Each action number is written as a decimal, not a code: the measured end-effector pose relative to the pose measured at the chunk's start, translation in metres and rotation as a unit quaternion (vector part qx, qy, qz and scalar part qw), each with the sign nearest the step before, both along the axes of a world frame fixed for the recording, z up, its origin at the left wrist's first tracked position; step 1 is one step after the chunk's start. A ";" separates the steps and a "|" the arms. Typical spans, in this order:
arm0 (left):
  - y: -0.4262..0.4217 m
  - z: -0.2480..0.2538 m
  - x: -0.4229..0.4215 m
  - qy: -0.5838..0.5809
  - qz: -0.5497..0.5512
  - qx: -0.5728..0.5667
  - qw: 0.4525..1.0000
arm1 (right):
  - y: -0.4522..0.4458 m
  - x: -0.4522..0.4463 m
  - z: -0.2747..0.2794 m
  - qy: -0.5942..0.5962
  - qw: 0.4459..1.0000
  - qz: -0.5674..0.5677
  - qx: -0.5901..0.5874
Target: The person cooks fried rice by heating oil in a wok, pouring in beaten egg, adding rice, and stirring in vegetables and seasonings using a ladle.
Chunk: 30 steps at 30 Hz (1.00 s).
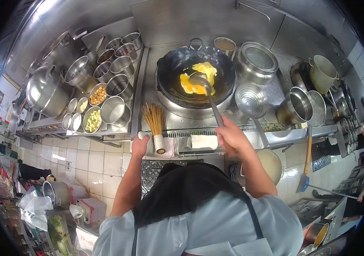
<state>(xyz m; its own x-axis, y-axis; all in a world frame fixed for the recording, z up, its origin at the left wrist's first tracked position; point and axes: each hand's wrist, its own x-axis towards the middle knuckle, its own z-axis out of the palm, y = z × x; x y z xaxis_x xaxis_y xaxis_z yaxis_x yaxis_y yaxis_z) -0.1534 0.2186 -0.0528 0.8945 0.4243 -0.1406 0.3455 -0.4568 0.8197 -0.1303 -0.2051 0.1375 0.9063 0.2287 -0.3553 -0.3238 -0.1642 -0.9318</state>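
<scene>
My right hand [230, 135] is wrapped round the long handle of a ladle [212, 102]. The ladle's bowl lies among yellow, partly set egg [204, 69] in a black wok [171, 72] on the burner. At the stove's front edge, my left hand [140, 146] is closed on a white cloth [149, 144]; its fingertips are partly hidden. Just right of that hand, a bamboo wok brush [154, 119] with a wrapped handle leans on the edge. Another folded white cloth [204, 141] lies on the front rail between my hands.
Left of the wok stand several steel pots [119, 85] and bowls, including one of chopped green pieces [92, 120]. To the right are a perforated skimmer [251, 101], a lidded pot [258, 62] and a steel pot [295, 106]. Other people's arms show at the far right edge.
</scene>
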 end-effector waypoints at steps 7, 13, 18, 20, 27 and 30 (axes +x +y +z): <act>0.005 -0.006 0.002 -0.004 -0.011 0.008 1.000 | -0.004 0.079 -0.039 0.025 0.992 -0.024 0.119; 0.004 -0.005 0.000 -0.004 -0.015 -0.017 1.000 | 0.006 0.010 -0.011 -0.065 0.994 -0.014 -0.088; 0.006 -0.011 0.004 -0.007 -0.004 -0.020 1.000 | 0.000 0.024 -0.012 0.061 0.995 0.019 0.079; -0.004 0.009 0.000 0.005 -0.001 -0.007 1.000 | 0.003 0.064 -0.034 0.059 0.993 0.009 0.107; -0.011 0.019 -0.004 -0.005 0.019 0.006 1.000 | 0.014 0.040 -0.027 -0.082 0.993 -0.042 -0.069; -0.013 0.024 -0.005 0.006 0.022 0.014 1.000 | 0.003 -0.006 -0.008 -0.032 0.998 -0.002 -0.045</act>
<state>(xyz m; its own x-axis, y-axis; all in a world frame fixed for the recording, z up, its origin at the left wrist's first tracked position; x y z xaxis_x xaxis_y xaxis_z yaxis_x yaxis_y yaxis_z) -0.1581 0.2052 -0.0285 0.8732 0.4673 -0.1381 0.3749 -0.4632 0.8031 -0.1363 -0.2019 0.1294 0.9289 0.1952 -0.3148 -0.2643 -0.2465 -0.9324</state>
